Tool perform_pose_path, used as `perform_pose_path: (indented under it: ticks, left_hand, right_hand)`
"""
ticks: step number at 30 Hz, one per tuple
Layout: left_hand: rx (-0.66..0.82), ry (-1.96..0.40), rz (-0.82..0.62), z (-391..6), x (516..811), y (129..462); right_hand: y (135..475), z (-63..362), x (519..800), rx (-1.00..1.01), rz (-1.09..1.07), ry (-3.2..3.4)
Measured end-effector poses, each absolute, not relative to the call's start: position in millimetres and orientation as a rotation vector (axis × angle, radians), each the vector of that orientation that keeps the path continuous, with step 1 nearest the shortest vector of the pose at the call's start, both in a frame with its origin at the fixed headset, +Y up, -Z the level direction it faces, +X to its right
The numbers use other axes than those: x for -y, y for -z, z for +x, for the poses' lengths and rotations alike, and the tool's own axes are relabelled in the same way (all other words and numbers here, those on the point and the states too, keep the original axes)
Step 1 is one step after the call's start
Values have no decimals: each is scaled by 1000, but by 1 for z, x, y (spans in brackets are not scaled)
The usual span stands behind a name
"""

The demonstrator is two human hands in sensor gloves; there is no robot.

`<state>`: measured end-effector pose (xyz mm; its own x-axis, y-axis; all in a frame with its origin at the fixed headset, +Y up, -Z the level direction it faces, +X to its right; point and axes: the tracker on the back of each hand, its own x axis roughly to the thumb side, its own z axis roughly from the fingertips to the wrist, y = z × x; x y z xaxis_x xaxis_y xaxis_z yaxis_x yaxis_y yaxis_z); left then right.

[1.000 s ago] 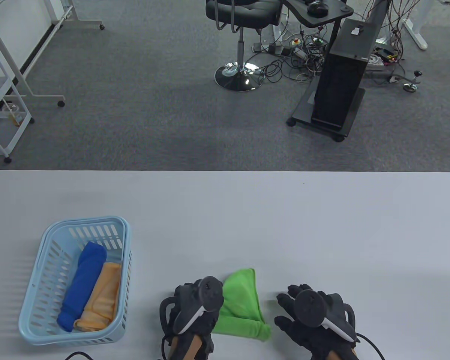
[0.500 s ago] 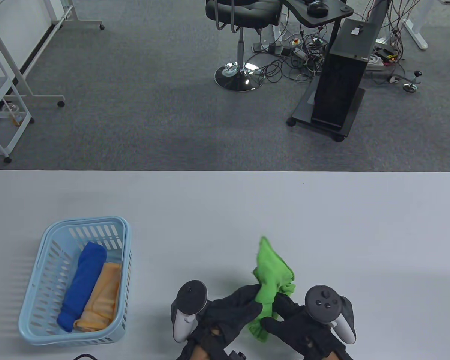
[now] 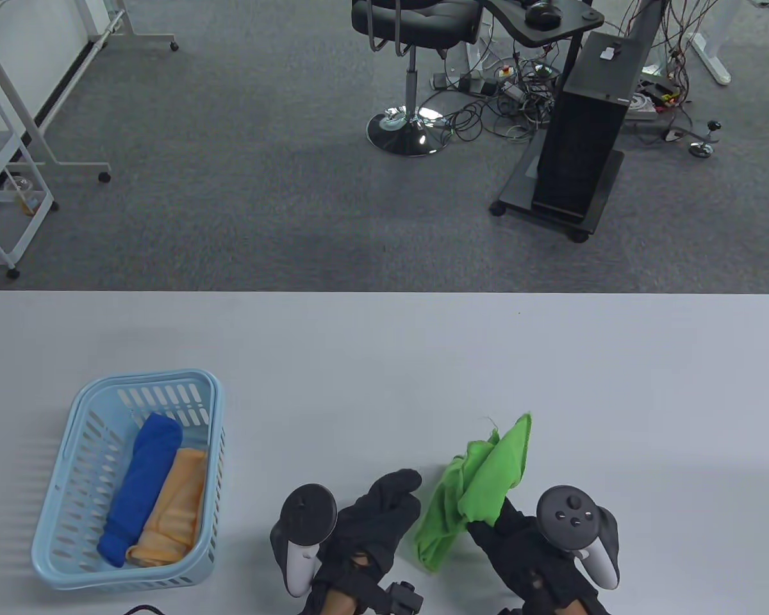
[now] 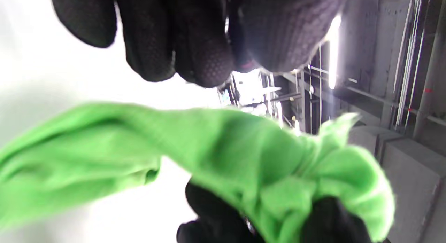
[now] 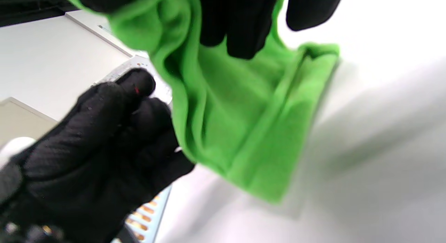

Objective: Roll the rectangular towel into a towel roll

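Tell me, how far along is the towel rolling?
Two rolls, blue and orange, already lie in the basket. The green towel is in hand: the right hand grips it bunched and lifted, while the left hand is open beside it. Spreading it flat and rolling it are left.

Right hand (image 5: 240,23) grips green towel (image 5: 244,128); left hand (image 5: 94,156) beside it

Left hand (image 3: 378,519) has let go of green towel (image 3: 480,490); right hand (image 3: 519,544) alone holds it, swung rightward.
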<state>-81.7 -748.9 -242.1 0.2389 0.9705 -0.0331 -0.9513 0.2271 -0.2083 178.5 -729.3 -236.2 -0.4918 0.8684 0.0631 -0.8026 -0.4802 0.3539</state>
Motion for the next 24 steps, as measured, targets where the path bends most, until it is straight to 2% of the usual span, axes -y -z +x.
perform_pose_path:
  ticks: [2, 5, 6, 10, 12, 13, 15, 19, 24]
  left_hand:
    - [190, -1295, -254, -74, 748, 242]
    - [342, -1276, -456, -55, 751, 239]
    - [345, -1282, -471, -52, 752, 238]
    - [284, -1226, -416, -53, 754, 238]
    - [235, -1197, -360, -54, 753, 238]
    - [203, -1180, -317, -55, 753, 238]
    - [196, -1168, -300, -58, 751, 238]
    - [182, -1231, -248, -63, 744, 239]
    - [181, -1179, -208, -67, 739, 240]
  right_hand:
    - [236, 177, 731, -393, 315, -2015]
    - [232, 167, 737, -470, 388, -2100]
    - [231, 165, 738, -492, 417, -2137]
    - [230, 161, 740, -527, 455, -2149]
    - [230, 160, 739, -504, 427, -2138]
    - [231, 163, 738, -429, 357, -2171]
    - [234, 167, 737, -308, 283, -2186]
    - [234, 171, 736, -336, 253, -2096]
    - [236, 173, 735, -310, 243, -2182]
